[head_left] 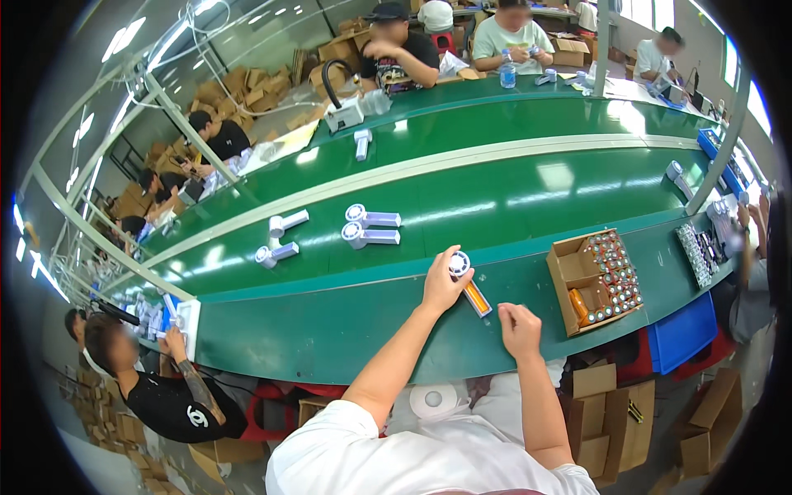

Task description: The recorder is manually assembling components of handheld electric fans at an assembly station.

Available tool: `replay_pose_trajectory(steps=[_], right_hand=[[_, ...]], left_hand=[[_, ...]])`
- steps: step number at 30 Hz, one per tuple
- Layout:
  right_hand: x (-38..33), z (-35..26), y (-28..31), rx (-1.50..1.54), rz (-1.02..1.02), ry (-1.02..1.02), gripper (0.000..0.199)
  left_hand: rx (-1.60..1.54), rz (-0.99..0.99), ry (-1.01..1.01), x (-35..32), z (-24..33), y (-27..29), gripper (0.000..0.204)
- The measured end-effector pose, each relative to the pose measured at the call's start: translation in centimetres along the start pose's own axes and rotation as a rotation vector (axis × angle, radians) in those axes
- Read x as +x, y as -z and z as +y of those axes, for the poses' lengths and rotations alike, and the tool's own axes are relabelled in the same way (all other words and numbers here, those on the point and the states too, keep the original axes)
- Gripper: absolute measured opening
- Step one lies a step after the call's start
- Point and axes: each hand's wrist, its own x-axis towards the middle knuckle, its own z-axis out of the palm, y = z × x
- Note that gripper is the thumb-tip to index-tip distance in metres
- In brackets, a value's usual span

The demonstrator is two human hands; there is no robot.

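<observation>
My left hand [443, 285] is wrapped round the head of a small white handheld fan [459, 263] over the green work surface. The fan's handle [477, 299] slants toward me, its battery slot uncovered, and an orange battery [475, 295] shows inside. Just right of the handle's end, my right hand [520, 330] is closed with its fingers curled; whatever it may hold is hidden. Farther right stands a cardboard box [562, 285] with rows of upright batteries [612, 272] and an orange battery [577, 305] lying in one compartment.
Beyond the work surface runs a green conveyor belt [478, 190] carrying several white fans [375, 237]. A blue tray [683, 334] sits at the table's near right edge. Co-workers sit left, right and across. A toilet roll [432, 402] lies near my lap; cardboard boxes [594, 421] stand below.
</observation>
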Motion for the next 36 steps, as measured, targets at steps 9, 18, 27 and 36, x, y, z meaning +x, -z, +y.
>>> replay_pose_trajectory(steps=[9, 18, 27, 36], right_hand=[[-0.1, 0.5, -0.6, -0.003, -0.112, 0.059, 0.01], [-0.2, 1.0, -0.4, -0.018, -0.125, 0.051, 0.011], [-0.2, 0.5, -0.7, -0.071, -0.174, 0.018, 0.013], [-0.9, -0.5, -1.5, -0.096, -0.103, 0.067, 0.011]], left_hand=[[0.431, 0.482, 0.225, 15.3, -5.0, -2.1, 0.074], [1.054, 0.135, 0.288, 9.5, -7.2, 5.4, 0.073], [0.94, 0.245, 0.1, 6.2, -7.4, 4.3, 0.023], [0.546, 0.196, -0.406, 2.2, -4.3, 6.6, 0.018]])
